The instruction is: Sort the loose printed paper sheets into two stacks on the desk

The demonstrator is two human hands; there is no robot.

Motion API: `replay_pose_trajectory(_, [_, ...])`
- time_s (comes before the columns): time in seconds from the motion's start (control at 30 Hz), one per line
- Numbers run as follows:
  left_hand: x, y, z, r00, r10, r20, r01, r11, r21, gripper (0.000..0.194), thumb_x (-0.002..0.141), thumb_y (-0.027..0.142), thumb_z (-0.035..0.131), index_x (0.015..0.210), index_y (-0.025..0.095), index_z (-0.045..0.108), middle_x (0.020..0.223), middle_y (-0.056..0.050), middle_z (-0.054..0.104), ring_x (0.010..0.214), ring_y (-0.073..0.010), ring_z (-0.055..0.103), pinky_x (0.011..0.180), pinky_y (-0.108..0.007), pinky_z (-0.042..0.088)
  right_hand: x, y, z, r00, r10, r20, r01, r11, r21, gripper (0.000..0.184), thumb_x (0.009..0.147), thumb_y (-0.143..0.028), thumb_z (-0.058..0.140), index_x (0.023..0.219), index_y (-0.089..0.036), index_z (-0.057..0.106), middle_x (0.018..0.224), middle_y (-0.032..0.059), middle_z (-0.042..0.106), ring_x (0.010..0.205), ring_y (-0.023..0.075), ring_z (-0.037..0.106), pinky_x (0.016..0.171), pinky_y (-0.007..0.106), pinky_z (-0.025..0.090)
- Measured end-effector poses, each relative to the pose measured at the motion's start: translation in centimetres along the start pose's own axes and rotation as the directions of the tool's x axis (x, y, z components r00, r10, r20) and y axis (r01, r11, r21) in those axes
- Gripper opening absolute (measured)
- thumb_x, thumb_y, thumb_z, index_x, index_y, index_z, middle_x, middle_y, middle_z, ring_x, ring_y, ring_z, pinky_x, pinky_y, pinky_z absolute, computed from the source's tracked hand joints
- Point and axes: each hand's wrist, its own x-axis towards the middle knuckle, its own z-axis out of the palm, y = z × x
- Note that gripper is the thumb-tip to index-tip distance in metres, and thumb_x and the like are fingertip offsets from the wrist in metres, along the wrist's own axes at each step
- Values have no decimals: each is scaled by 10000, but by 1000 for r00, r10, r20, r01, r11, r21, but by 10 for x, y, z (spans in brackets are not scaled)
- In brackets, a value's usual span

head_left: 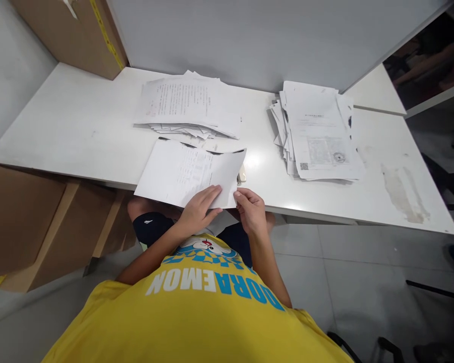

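Note:
A printed sheet of paper (pixel 162 169) lies at the desk's front edge, slightly bowed, with dark marks along its far side. Fingers outstretched, my left hand (pixel 200 207) rests flat on its near edge. My right hand (pixel 250 207) pinches the sheet's near right corner between thumb and fingers. Partly hidden behind the paper, just beyond my right hand, is a small beige object (pixel 242 174) whose kind I cannot make out. Whether one sheet or more are in the pinch does not show.
An uneven paper stack (pixel 185 101) lies behind the sheet, and another paper stack (pixel 321 131) sits to the right. A cardboard box (pixel 87 35) stands at the back left, with more cardboard boxes (pixel 22 217) below the white desk (pixel 79 116). A grey partition (pixel 230 40) borders the back.

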Motion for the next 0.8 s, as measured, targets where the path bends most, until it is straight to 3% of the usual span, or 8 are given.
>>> replay_pose_trajectory(0.37, [1, 0, -1, 997, -69, -19, 65, 987, -145, 454, 1066, 406, 323, 1421, 206, 523, 1394, -126, 622, 1318, -241, 582, 1116, -435, 495, -3, 0, -1, 986, -18, 167, 11, 999, 41, 305, 664, -458, 831, 875, -257, 744, 768, 4, 686, 702, 161, 604, 690, 331, 531])
replay_pose_trajectory(0.57, [1, -2, 1, 980, -198, 9, 197, 966, -166, 448, 1050, 402, 352, 1335, 164, 603, 1316, -151, 670, 1241, -275, 638, 1043, -451, 543, 3, 12, -10, 990, -28, 136, 30, 999, -12, 275, 699, -447, 808, 889, -266, 728, 773, -7, 674, 697, 156, 592, 691, 322, 504])
replay_pose_trajectory(0.7, [0, 3, -2, 980, -199, -6, 195, 966, -171, 405, 1038, 377, 382, 1289, 179, 630, 1230, -138, 713, 1140, -271, 689, 974, -440, 577, 3, 12, -8, 991, -62, 120, 70, 996, -63, 235, 712, -430, 779, 854, -257, 709, 725, -19, 631, 657, 139, 544, 656, 299, 470])
replay_pose_trajectory(0.8, [-2, 11, -6, 986, -167, -6, 162, 967, -195, 384, 1019, 392, 459, 1327, 209, 597, 1284, -112, 693, 1165, -246, 678, 998, -404, 567, 2, 9, -4, 989, -88, 120, 101, 989, -106, 219, 712, -423, 769, 826, -249, 702, 710, -19, 618, 664, 142, 531, 661, 297, 463])
